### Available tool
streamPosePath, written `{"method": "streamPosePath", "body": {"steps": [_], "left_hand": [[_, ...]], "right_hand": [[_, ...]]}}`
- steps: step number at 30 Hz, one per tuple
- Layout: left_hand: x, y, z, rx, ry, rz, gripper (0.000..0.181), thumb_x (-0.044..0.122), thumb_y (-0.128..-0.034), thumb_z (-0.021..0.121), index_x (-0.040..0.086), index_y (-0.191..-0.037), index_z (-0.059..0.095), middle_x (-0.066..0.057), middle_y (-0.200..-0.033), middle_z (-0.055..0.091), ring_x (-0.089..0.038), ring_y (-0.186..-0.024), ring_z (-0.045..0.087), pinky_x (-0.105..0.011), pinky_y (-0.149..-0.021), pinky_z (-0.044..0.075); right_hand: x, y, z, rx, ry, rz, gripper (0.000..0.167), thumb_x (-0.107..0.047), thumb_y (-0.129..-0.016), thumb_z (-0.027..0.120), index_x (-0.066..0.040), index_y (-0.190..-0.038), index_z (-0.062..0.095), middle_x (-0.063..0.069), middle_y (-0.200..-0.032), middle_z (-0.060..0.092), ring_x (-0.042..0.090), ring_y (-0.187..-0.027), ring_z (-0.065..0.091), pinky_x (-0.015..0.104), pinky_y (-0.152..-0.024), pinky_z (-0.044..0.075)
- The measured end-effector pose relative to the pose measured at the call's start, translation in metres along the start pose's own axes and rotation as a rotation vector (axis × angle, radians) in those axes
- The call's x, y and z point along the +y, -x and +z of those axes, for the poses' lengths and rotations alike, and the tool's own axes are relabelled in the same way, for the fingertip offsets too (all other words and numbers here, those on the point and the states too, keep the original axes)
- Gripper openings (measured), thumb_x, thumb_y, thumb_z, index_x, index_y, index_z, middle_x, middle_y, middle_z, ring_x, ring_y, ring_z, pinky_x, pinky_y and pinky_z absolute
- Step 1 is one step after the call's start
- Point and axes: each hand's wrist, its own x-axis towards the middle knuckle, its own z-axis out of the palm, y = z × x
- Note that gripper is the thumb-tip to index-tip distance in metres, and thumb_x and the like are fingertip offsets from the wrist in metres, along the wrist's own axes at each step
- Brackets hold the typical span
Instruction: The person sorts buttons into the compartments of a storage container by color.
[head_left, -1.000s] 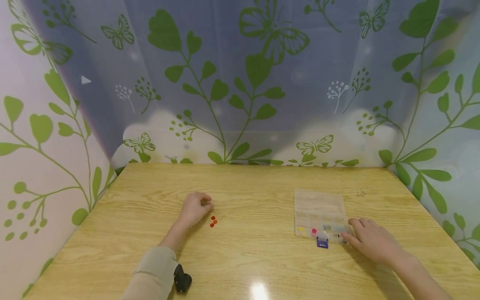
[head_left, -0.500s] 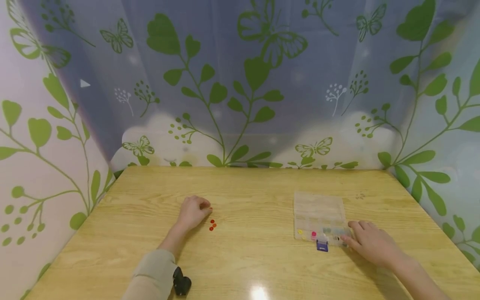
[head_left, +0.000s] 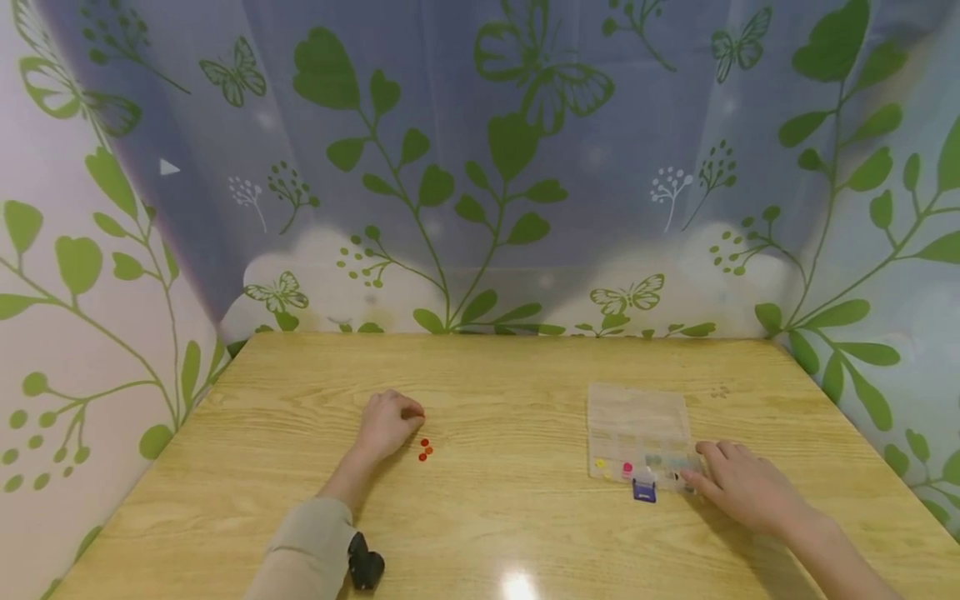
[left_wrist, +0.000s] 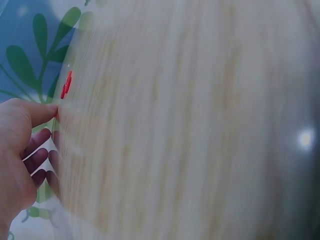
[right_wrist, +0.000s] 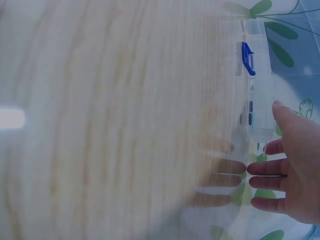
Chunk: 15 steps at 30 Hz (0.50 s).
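Observation:
My left hand [head_left: 386,427] rests low at the left of the table. Its thumb and forefinger pinch a small red disc [left_wrist: 56,114], mostly covered by the fingertips. Several more red discs [head_left: 425,451] lie loose just beside it. At the right, my right hand [head_left: 746,485] touches the right end of a clear plastic compartment box [head_left: 637,410]. Its thumb lies on the box's rim, and the other fingers reach out fairly straight past the end. The box's lid is laid back. Small yellow, pink and dark pieces sit in the front compartments, and a blue latch [head_left: 644,490] hangs in front.
A few small clear pieces [head_left: 720,391] lie on the wooden table [head_left: 517,375] behind the right hand. A black strapped device [head_left: 365,567] sits at the left sleeve. Leaf-patterned curtains [head_left: 450,167] close off the back and sides.
The left hand's thumb and forefinger have come together on a red disc. The right hand stays at the box. The whole head view has shifted slightly.

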Motion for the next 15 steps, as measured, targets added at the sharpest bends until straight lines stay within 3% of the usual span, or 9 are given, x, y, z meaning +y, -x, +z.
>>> {"method": "streamPosePath", "body": {"steps": [15], "left_hand": [[0.0032, -0.0002, 0.0006, 0.002, 0.009, -0.035, 0.004, 0.012, -0.0794, 0.071, 0.009, -0.082, 0.071, -0.007, -0.095, 0.059, -0.026, -0.090, 0.045, -0.043, -0.083, 0.033]], "right_hand": [[0.0003, 0.0009, 0.0010, 0.003, -0.007, 0.011, 0.054, -0.045, -0.092, 0.051, 0.005, -0.113, 0.054, 0.022, -0.106, 0.058, 0.042, -0.097, 0.054, 0.053, -0.074, 0.045]]}}
